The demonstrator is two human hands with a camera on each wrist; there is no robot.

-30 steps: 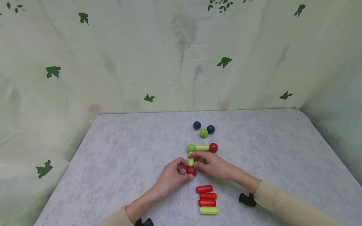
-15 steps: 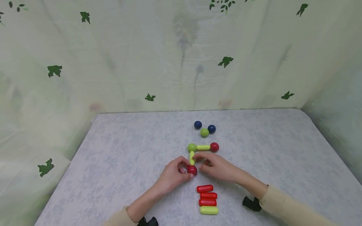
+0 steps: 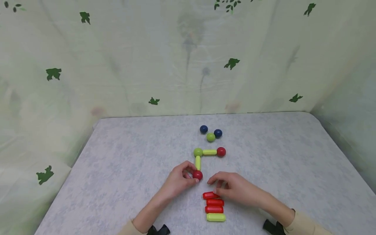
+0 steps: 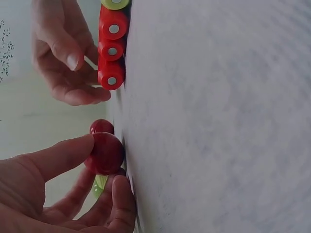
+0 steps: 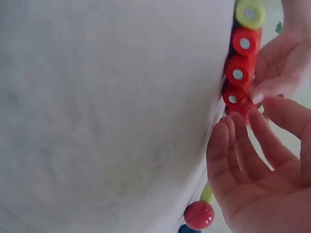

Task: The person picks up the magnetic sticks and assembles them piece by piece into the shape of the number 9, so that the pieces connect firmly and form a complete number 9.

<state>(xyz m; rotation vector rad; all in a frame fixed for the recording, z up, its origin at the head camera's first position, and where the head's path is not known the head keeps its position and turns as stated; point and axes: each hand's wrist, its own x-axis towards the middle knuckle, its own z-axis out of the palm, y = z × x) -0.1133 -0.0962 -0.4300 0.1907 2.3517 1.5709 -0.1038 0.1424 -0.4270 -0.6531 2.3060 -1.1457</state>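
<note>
Between thumb and fingers my left hand [image 3: 180, 179] pinches a red ball [image 3: 198, 175]. From this ball a yellow-green rod [image 3: 198, 162] runs away to a green ball [image 3: 198, 152], where a second yellow-green rod [image 3: 209, 152] turns right to another red ball [image 3: 221, 151], making an L lying on the table. My right hand [image 3: 239, 188] hovers with loosely bent fingers at the right end of the farthest red rod [image 3: 208, 195]; nothing is held in it. In the left wrist view, red rods [image 4: 112, 51] show round metal discs in their ends.
Two more red rods [image 3: 215, 202] and a yellow-green rod [image 3: 215, 217] lie in a column toward me. Beyond the L sit two dark blue balls [image 3: 203, 129] and a loose green ball [image 3: 210, 137]. A patterned curtain [image 3: 132, 65] hangs behind the grey table [image 3: 126, 147].
My right hand has left the near yellow-green rod of the L and moved toward me, to the red rods. My left hand keeps its pinch on the red ball.
</note>
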